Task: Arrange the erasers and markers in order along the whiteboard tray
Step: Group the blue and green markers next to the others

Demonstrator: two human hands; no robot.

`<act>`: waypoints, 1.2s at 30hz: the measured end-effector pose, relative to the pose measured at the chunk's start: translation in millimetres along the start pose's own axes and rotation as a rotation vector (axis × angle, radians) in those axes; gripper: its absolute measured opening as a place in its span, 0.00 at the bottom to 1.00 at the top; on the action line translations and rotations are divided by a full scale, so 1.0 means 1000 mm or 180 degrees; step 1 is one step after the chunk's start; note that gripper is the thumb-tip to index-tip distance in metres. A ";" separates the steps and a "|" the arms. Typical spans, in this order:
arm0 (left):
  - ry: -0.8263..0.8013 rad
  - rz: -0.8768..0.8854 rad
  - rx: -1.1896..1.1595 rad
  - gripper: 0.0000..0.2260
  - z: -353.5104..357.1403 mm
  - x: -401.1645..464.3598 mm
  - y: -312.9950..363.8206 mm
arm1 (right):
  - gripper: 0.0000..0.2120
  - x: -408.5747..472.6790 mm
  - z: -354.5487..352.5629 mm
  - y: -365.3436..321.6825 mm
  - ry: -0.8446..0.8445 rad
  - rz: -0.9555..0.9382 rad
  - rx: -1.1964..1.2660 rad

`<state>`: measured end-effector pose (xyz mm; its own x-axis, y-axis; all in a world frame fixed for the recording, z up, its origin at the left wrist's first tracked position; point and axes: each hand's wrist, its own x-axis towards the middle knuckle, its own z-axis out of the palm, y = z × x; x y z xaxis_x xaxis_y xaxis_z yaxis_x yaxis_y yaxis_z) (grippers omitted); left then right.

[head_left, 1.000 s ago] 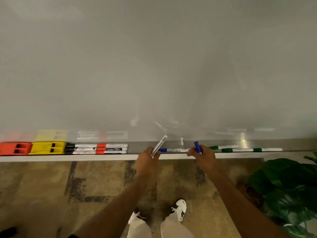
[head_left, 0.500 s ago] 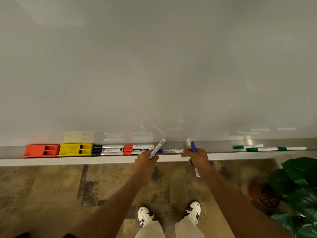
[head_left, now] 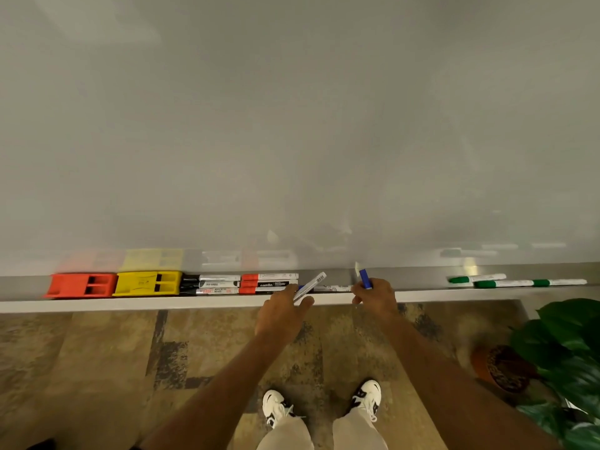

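Holding: my left hand [head_left: 281,315] is closed on a white marker [head_left: 310,285], which tilts up toward the board; my right hand [head_left: 376,295] grips a blue marker [head_left: 365,278], nearly upright.
Between the hands: one more marker [head_left: 332,288] lies flat in the whiteboard tray [head_left: 130,304].
Left of my left hand: red markers [head_left: 269,283] just beside it, then black markers [head_left: 211,284], a yellow eraser [head_left: 147,283] and an orange eraser [head_left: 81,285], all packed in a row.
Right of my right hand: green markers [head_left: 516,281], well apart, not yet sorted.
Risk: I think the tilted marker could push the red group out of line when I lay it down.
Risk: the tray is narrow, so a marker released too early may roll over the front edge to the floor.
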<state>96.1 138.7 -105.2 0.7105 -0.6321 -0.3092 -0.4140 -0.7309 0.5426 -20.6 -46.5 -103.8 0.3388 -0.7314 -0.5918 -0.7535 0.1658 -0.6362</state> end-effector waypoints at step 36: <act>-0.0188 0.1584 0.1492 0.20 0.010 0.045 0.020 | 0.08 -0.003 -0.025 0.002 0.0429 -0.2498 -0.1315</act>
<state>114.2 93.0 -116.3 0.3453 -0.9247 -0.1600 -0.8951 -0.3758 0.2398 -36.9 -60.4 -90.7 0.7924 -0.6097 0.0183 -0.4842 -0.6470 -0.5890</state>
